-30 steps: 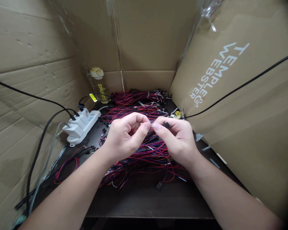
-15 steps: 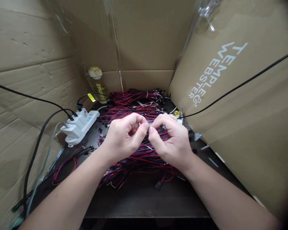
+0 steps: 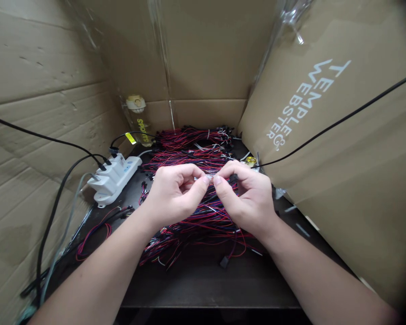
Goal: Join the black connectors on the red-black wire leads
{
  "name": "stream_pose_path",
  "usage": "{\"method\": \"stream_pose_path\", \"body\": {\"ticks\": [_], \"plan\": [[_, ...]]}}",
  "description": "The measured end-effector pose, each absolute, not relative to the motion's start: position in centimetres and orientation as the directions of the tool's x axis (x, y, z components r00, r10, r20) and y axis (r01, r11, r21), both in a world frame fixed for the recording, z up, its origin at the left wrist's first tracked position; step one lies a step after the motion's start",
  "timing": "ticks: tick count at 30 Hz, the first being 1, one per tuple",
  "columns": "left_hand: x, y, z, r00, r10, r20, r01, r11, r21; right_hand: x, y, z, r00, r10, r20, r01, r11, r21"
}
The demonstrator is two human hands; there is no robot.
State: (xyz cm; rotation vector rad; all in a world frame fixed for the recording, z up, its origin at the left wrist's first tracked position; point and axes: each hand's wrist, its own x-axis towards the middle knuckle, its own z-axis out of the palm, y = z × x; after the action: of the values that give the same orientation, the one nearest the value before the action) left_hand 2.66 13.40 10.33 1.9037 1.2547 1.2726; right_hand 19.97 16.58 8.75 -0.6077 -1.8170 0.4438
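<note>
My left hand (image 3: pixel 176 194) and my right hand (image 3: pixel 248 196) meet above a heap of red, blue and black wires (image 3: pixel 196 153) on a dark table (image 3: pixel 203 280). Both hands are closed in a pinch, thumb tips almost touching. Between them they hold a thin wire with a small black connector (image 3: pixel 232 178) at my right fingers. What sits in my left pinch is too small to name beyond the wire's end. More wire bundles lie at the back of the table.
Cardboard walls enclose the table on the left, back and right (image 3: pixel 325 135). A white power strip (image 3: pixel 113 178) with black plugs and cables lies at the left. A clear bottle with a cream cap (image 3: pixel 138 117) stands in the back corner. A black cable (image 3: pixel 341 119) crosses the right wall.
My hands stay pinched together over the wires. They shifted slightly left half a second ago and have come back right, with the right fingers now closer around the black connector.
</note>
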Motion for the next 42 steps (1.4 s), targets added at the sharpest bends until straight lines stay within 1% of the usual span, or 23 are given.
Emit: {"method": "stream_pose_path", "body": {"ticks": [5,10,12,14,16,18,21,23,25,27,30,32,33,35,37,39,42], "plan": [[2.6,13.5,10.3,0.143,0.878,0.458,0.435,-0.471,0.767,20.1,16.9,8.6,-0.257,0.610,0.750,0.192,0.792,-0.579],[2.5,13.8,10.1,0.142,0.855,0.499,0.469,-0.502,0.727,20.1,17.2,8.7,-0.281,0.537,0.795,0.234,0.842,-0.486],[2.5,13.8,10.1,0.141,0.847,0.512,0.474,-0.512,0.717,20.1,17.2,8.7,-0.283,0.531,0.799,0.259,0.844,-0.469],[2.5,13.7,10.0,0.146,0.844,0.516,0.472,-0.518,0.713,20.0,17.1,8.7,-0.276,0.551,0.788,0.269,0.831,-0.487],[2.6,13.6,10.0,0.150,0.842,0.518,0.471,-0.522,0.712,19.8,16.9,8.7,-0.266,0.598,0.756,0.251,0.800,-0.545],[2.8,13.4,10.1,0.158,0.849,0.505,0.463,-0.515,0.722,19.6,16.8,8.6,-0.259,0.666,0.700,0.187,0.745,-0.640],[2.9,13.4,10.3,0.164,0.871,0.464,0.410,-0.488,0.770,19.3,16.6,8.4,-0.255,0.770,0.585,0.035,0.611,-0.791],[3.0,13.4,10.4,0.164,0.884,0.438,0.359,-0.467,0.808,19.0,16.5,8.2,-0.253,0.815,0.521,-0.069,0.522,-0.850],[3.0,13.5,10.5,0.162,0.894,0.418,0.304,-0.448,0.841,18.7,16.5,7.9,-0.247,0.836,0.490,-0.170,0.461,-0.871],[3.0,13.6,10.5,0.156,0.900,0.407,0.234,-0.434,0.870,18.4,16.4,7.4,-0.240,0.842,0.483,-0.265,0.422,-0.867],[3.0,13.7,10.5,0.146,0.908,0.392,0.129,-0.411,0.903,18.2,16.4,7.0,-0.235,0.842,0.487,-0.349,0.394,-0.850],[2.9,13.7,10.5,0.152,0.917,0.369,0.084,-0.384,0.919,18.3,16.4,7.1,-0.242,0.833,0.497,-0.341,0.406,-0.848],[2.9,13.8,10.5,0.159,0.920,0.358,0.068,-0.372,0.926,18.4,16.4,7.2,-0.247,0.820,0.516,-0.312,0.437,-0.844],[2.8,13.8,10.6,0.173,0.925,0.338,0.047,-0.350,0.935,18.6,16.4,7.6,-0.255,0.772,0.583,-0.227,0.538,-0.812],[2.6,13.9,10.8,0.191,0.928,0.320,0.024,-0.330,0.944,18.8,16.4,8.0,-0.258,0.711,0.654,-0.164,0.635,-0.755],[2.4,13.9,11.0,0.216,0.932,0.291,-0.011,-0.295,0.955,19.0,16.5,8.3,-0.268,0.671,0.691,-0.160,0.676,-0.719],[2.1,13.9,11.1,0.268,0.930,0.252,-0.076,-0.241,0.968,19.4,16.8,8.5,-0.323,0.641,0.696,-0.192,0.676,-0.711]]}}
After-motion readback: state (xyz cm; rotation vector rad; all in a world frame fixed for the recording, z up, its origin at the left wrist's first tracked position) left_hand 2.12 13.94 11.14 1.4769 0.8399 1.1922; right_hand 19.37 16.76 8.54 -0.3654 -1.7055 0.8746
